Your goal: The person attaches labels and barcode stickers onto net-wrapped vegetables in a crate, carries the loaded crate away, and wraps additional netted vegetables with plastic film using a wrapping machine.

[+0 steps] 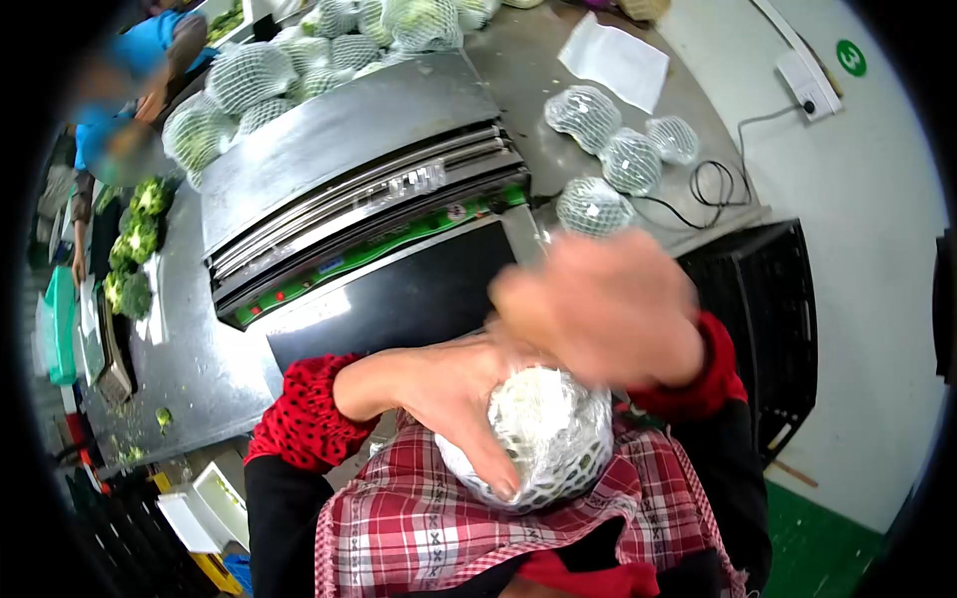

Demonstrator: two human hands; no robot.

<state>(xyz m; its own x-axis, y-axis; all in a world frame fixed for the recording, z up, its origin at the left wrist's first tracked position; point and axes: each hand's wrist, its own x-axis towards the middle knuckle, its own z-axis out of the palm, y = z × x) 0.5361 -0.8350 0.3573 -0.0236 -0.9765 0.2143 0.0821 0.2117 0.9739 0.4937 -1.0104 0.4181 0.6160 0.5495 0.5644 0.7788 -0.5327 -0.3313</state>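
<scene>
A pale round vegetable in white foam netting and clear film [543, 429] is held against the checked apron, at the front edge of the metal table. My left hand [454, 389] is wrapped round its left side, thumb across the front. Just above its upper right is my right hand [603, 304], smeared by motion, so its fingers cannot be made out. Beyond both hands stands a film-wrapping machine [359, 189] with a black plate in front.
Netted vegetables [249, 80] are piled behind the machine; several wrapped ones [630, 161] lie right, near a white sheet [615, 62] and a black cable. A black crate [763, 329] stands right. Broccoli [135, 239] lies left, near a co-worker in blue [150, 45].
</scene>
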